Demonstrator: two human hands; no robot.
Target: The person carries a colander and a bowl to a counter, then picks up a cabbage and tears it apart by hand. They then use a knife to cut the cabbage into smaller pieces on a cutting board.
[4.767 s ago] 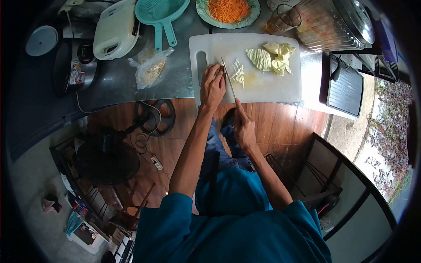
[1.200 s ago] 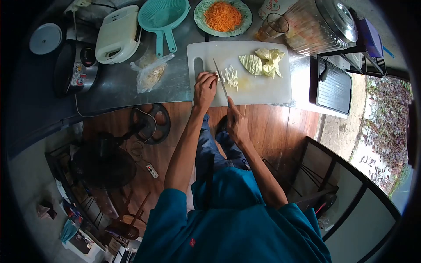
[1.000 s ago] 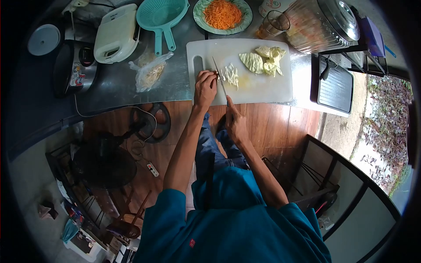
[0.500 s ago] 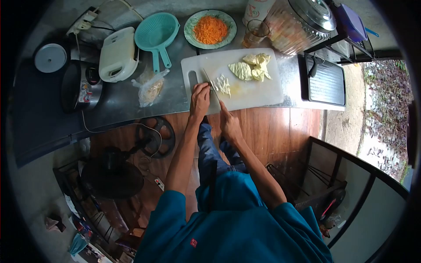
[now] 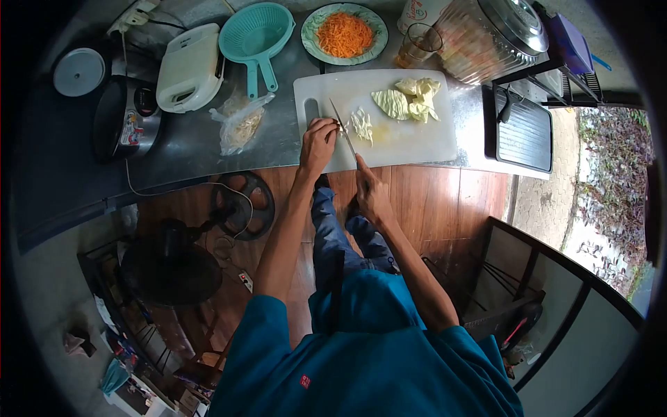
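A white cutting board lies on the metal counter. My right hand is closed round the handle of a knife, whose blade points up and left across the board. Beside the blade, my left hand is closed with its fingertips on a small bit of something pale, too small to make out. Shredded cabbage sits just right of the blade. Larger cabbage leaves rest at the board's upper right.
Behind the board are a plate of shredded carrot, a glass and a large jar. A green colander, plastic bag and white appliance stand left. A grill pan is right.
The view has shifted slightly, so the board and counter items appear a little higher and further right. Both hands stay at the board, and the knife blade sits slightly more tilted.
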